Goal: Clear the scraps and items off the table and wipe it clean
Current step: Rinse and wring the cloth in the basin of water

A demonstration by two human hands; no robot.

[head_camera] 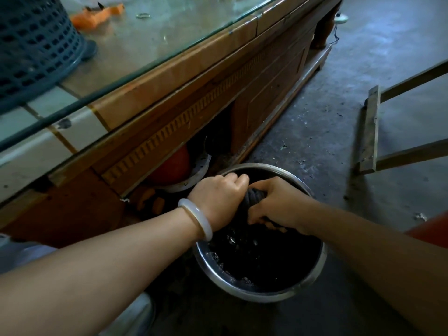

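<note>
Both hands are clamped on a dark, twisted cloth over the basin on the floor, the left hand fisted round one end and the right hand curled round the other. Wrung too lightly, it could drip dirty water over the table beyond the basin; a hard twist could splash the floor. Fingers hide most of the cloth, and the water's depth is unclear. Farthest from the basin, orange scraps lie uncleared on the tabletop.

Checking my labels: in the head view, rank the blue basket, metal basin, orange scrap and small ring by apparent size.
1. metal basin and blue basket: similar, basket cropped, so unranked
2. orange scrap
3. small ring
</note>
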